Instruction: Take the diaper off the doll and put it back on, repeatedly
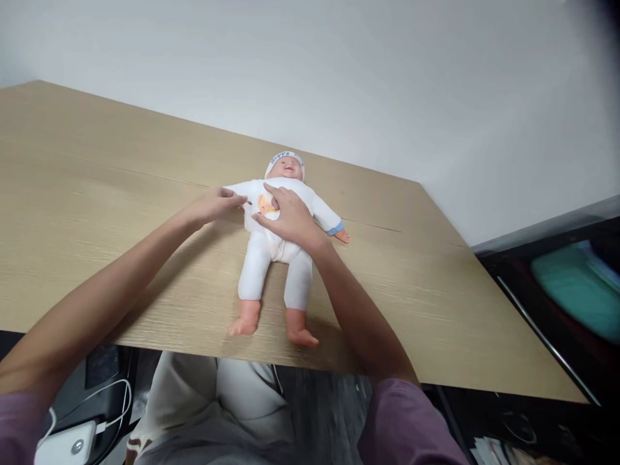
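Observation:
A baby doll (300,278) lies on its back on the wooden table, head away from me and bare feet toward me. It wears a white suit with blue cuffs, an orange print on the chest and a white printed cap (285,155). My left hand (223,203) is closed in a pinch beside the doll's chest, over the arm on the left side, hiding that sleeve's end. A tiny dark spot shows by its fingertips; what they grip is unclear. Across the doll's belly and chest, my right hand (290,218) rests with thumb and fingers apart, partly covering the print.
The light wooden table (121,258) reaches back to a pale wall (290,71). Past its right edge is a dark object with a blurred green surface (576,290). Below the front edge, at left, lie a white box-shaped device (65,445) and a white cable (126,394).

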`<state>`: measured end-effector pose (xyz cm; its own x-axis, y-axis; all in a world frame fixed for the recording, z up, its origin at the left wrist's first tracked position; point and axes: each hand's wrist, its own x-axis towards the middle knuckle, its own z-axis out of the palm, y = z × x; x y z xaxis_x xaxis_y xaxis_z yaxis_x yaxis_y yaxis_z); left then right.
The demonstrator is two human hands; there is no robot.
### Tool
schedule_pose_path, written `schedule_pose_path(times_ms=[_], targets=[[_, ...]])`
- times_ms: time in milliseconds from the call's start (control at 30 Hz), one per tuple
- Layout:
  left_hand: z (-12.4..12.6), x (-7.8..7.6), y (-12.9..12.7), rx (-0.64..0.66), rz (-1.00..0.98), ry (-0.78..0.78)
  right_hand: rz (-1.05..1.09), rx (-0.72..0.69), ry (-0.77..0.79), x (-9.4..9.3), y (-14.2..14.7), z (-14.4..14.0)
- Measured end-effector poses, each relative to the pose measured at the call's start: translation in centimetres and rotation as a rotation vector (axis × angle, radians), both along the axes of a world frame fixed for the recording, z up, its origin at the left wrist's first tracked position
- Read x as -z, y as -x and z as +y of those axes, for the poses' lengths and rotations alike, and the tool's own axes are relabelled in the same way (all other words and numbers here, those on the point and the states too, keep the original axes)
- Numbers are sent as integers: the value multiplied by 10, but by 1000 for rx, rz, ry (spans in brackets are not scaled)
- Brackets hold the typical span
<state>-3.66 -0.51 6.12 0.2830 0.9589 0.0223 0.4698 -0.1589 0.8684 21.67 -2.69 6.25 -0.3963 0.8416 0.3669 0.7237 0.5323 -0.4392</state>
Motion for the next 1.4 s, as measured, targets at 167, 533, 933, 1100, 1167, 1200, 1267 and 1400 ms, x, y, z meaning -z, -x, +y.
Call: schedule_pose_path(times_ms=[167,533,933,1100,1167,1200,1267,1400], targets=[[5,-9,-54,110,-125,12,57,-32,-4,2,-1,4],[18,41,-57,81,-308,-198,164,46,72,-3,-4,3],[-5,31,-65,-163,-148,-383,300,139,-113,1,-6,-4],[-77,4,-65,-167,-92,-549,338,145,-195,-13,-11,-68],[-106,-1,-60,-6,-30,-553,335,40,-119,-13,-17,-102],[-118,-1,-57,96,28,-539,330,-21,-62,-10,-22,-118],[-133,3,-50,290,163,-506,283,-141,51,-1,-32,-142],[-134,18,-39,305,286,-452,165,-177,139,23,-53,-157]])
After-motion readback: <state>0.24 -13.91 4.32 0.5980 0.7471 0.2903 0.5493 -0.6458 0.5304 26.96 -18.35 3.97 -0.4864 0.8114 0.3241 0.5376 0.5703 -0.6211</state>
